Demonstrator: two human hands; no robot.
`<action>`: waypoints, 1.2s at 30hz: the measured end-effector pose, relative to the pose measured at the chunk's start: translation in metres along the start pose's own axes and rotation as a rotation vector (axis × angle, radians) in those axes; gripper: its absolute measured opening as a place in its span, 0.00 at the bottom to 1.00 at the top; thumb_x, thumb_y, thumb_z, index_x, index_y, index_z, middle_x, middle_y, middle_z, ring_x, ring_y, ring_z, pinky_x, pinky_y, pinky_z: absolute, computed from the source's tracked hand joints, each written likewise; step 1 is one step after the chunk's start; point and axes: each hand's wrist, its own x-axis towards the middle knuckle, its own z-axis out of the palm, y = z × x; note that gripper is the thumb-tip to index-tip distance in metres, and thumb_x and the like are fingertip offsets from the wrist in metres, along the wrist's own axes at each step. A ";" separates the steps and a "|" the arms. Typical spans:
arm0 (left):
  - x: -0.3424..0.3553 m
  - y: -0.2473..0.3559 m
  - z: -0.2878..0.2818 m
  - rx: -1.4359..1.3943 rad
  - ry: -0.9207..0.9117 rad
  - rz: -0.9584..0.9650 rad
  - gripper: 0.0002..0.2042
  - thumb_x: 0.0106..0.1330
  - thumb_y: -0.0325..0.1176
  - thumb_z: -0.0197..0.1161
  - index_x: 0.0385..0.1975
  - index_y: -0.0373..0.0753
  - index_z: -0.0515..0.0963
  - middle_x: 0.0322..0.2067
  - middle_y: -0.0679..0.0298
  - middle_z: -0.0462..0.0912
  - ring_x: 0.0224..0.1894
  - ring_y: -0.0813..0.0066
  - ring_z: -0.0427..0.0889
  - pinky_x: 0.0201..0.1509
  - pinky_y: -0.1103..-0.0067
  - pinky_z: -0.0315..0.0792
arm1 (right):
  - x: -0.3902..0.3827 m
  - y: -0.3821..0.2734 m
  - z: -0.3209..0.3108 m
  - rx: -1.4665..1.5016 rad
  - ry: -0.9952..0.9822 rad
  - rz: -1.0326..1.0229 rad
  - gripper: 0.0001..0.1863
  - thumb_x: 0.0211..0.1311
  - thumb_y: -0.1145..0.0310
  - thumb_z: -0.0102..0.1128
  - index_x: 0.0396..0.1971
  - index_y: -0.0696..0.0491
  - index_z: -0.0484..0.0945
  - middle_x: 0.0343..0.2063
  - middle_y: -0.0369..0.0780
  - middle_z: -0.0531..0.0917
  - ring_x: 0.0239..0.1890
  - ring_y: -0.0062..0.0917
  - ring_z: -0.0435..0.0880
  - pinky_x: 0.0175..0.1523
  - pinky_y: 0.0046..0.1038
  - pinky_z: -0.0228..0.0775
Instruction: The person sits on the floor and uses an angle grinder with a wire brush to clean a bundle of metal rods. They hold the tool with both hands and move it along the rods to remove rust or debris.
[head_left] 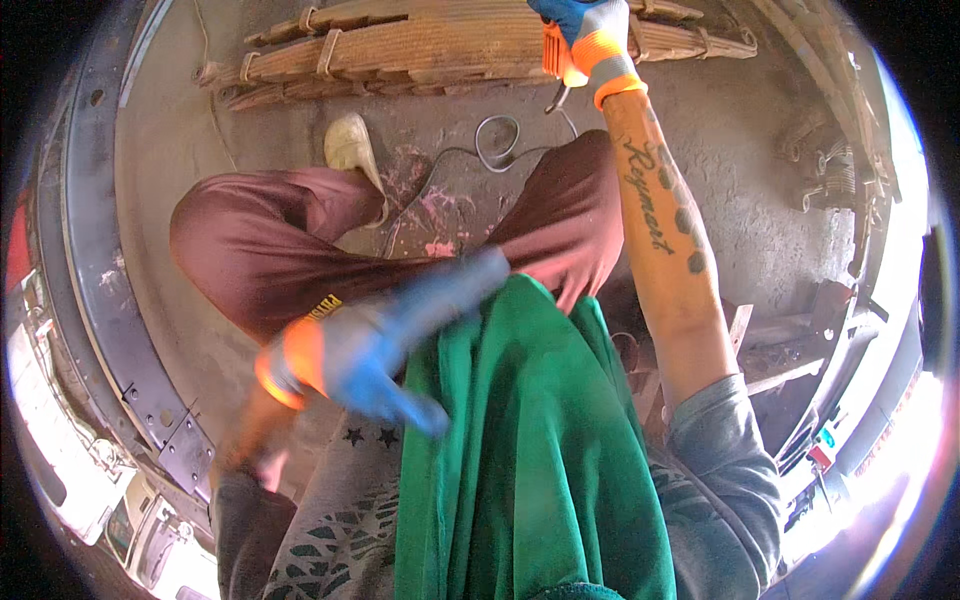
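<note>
A stack of rusty leaf springs (430, 55), bound with metal clips, is laid across the floor and is taken here as the landmark. Over its right-hand part, a corded orange tool (553, 52) is grasped by the right hand (595, 25), which is covered by a blue and grey glove with an orange cuff; the fingers are closed around the tool, though they are partly cut off by the picture's edge. Whether the stack is touched by the tool cannot be told. On the near side of the stack, a dark cord (478, 140) is looped over the floor. Well apart from the stack, toward the body, the left hand (375, 345), gloved alike, is blurred; its fingers are extended, the thumb is spread away, and nothing is gripped. Beside it, green cloth (530, 420) is draped down the front of the body. Just nearer than the stack, a pale shoe (348, 145) is seen.
</note>
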 end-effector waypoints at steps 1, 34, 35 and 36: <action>0.012 0.012 0.024 -0.067 -0.048 0.006 0.69 0.55 0.64 0.82 0.84 0.30 0.44 0.85 0.42 0.44 0.86 0.52 0.49 0.82 0.59 0.59 | 0.003 -0.016 -0.007 0.025 0.016 0.038 0.15 0.46 0.68 0.80 0.32 0.59 0.85 0.22 0.37 0.86 0.22 0.19 0.81 0.27 0.28 0.73; 0.066 0.059 0.009 -0.596 -0.184 0.282 0.14 0.69 0.41 0.76 0.40 0.36 0.85 0.39 0.53 0.88 0.39 0.45 0.87 0.43 0.61 0.80 | 0.029 0.026 -0.065 -0.054 -0.022 0.016 0.22 0.46 0.67 0.82 0.41 0.58 0.84 0.30 0.35 0.87 0.29 0.20 0.82 0.36 0.30 0.79; 0.061 0.059 0.018 -0.639 -0.197 0.309 0.14 0.69 0.41 0.76 0.40 0.36 0.85 0.39 0.53 0.88 0.39 0.45 0.87 0.43 0.60 0.80 | 0.027 0.024 -0.061 -0.101 0.019 -0.014 0.22 0.46 0.67 0.82 0.41 0.58 0.84 0.29 0.35 0.87 0.27 0.20 0.82 0.35 0.30 0.79; 0.054 0.061 0.028 -0.675 -0.198 0.324 0.14 0.69 0.41 0.75 0.40 0.36 0.85 0.39 0.53 0.88 0.39 0.45 0.87 0.43 0.60 0.80 | 0.026 0.025 -0.056 -0.063 0.000 -0.016 0.22 0.46 0.67 0.82 0.41 0.59 0.84 0.29 0.35 0.87 0.28 0.19 0.83 0.36 0.29 0.79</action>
